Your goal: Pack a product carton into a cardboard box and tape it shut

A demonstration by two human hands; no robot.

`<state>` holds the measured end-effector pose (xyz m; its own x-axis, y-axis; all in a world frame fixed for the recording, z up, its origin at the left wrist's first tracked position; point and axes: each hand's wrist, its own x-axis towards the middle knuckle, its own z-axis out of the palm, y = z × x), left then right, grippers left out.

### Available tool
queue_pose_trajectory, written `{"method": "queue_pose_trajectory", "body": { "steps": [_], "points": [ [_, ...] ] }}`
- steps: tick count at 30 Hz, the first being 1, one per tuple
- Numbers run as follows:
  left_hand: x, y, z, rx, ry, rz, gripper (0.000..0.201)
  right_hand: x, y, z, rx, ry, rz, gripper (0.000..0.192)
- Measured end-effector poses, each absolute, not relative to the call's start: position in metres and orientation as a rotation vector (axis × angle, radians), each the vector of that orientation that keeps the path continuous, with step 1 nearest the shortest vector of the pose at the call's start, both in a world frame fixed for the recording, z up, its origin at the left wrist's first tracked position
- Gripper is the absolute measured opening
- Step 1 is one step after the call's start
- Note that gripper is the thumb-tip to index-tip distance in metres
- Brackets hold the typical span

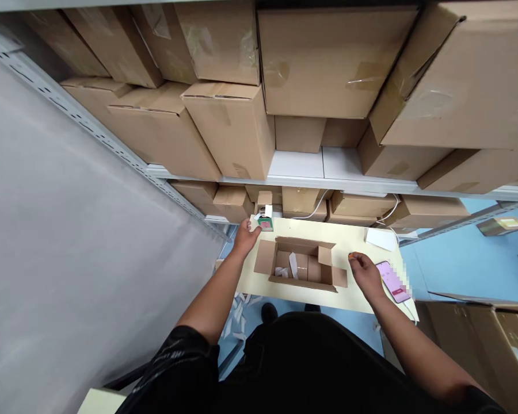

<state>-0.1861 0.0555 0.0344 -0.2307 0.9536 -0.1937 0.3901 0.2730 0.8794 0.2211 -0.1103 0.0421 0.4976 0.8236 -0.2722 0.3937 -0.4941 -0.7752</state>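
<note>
From the head camera I look down on a small pale table (354,299) set against a shelving rack (328,187) stacked with closed cardboard boxes (233,123). In the middle of the table sits an open carton (300,265), its four flaps folded outward, with a few white paper slips lying inside it on the bottom. My left hand (244,236) reaches to the far left corner of the table and rests against a small green and red tape dispenser (265,222); the fingers curl toward it, but I cannot tell whether they actually clamp it. My right hand (365,272) hovers just right of the carton, fingers drawn together around a small orange object (351,255) at the fingertips, which is too small for me to identify. Just beside that hand, toward the right edge of the table, lies a phone (392,280) with a pink lit screen, partly blurred. A white sheet (380,238) lies at the far right corner of the table, near a white cable (392,214) coming off the shelf. On the blue floor (457,270) below the table's left edge lie scattered white paper scraps (238,313).
</note>
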Motion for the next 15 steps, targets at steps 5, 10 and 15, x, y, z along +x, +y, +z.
{"method": "queue_pose_trajectory", "body": {
  "steps": [5, 10, 15],
  "points": [
    [-0.165, 0.09, 0.026, 1.226, 1.77, 0.891, 0.09, 0.182, -0.065, 0.074, -1.864, -1.129, 0.918, 0.036],
    [-0.174, 0.096, 0.009, 1.127, 1.705, 0.84, 0.081, 0.113, 0.019, 0.085, -1.66, -1.373, 1.083, 0.03],
    [-0.188, 0.104, -0.007, 1.152, 1.628, 0.801, 0.076, 0.049, 0.093, 0.064, -1.762, -1.603, 1.256, 0.034]
  ]
}}
